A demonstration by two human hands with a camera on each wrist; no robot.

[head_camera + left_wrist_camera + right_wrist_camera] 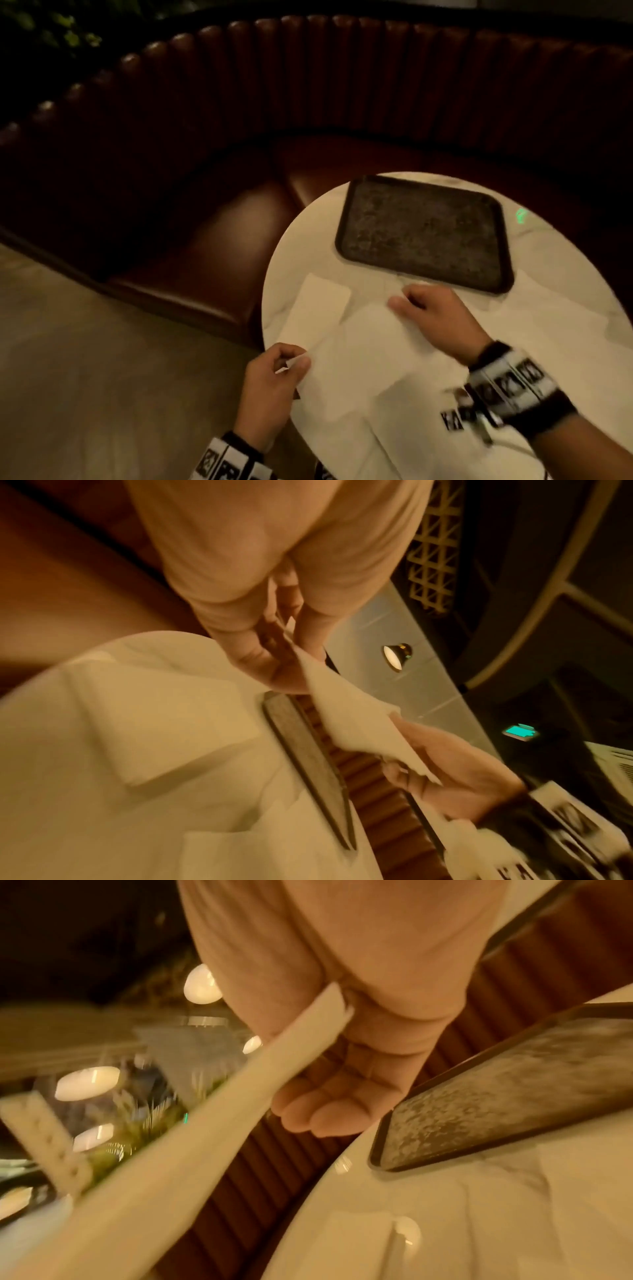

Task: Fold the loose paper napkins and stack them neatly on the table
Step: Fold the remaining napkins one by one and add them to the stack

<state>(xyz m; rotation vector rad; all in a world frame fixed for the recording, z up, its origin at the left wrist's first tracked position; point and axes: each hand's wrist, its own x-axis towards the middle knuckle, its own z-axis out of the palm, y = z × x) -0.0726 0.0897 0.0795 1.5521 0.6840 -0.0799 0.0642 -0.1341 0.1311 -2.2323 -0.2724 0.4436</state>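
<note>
A white paper napkin (363, 346) hangs stretched between both hands over the near-left part of the round table (308, 236). My left hand (296, 359) pinches its near corner at the table's edge. My right hand (402, 298) pinches the far corner, just in front of the tray. The left wrist view shows the held napkin (346, 723) running from the left hand (274, 653) to the right hand (445, 772). In the right wrist view the right hand (342, 1069) has fingers curled round the napkin's edge (205, 1123). A folded napkin (318, 308) lies flat at the left.
A dark empty tray (424, 236) sits on the far half of the table. More loose white napkins (548, 318) lie spread over the right and near side. A brown leather booth seat (205, 240) curves round behind and to the left.
</note>
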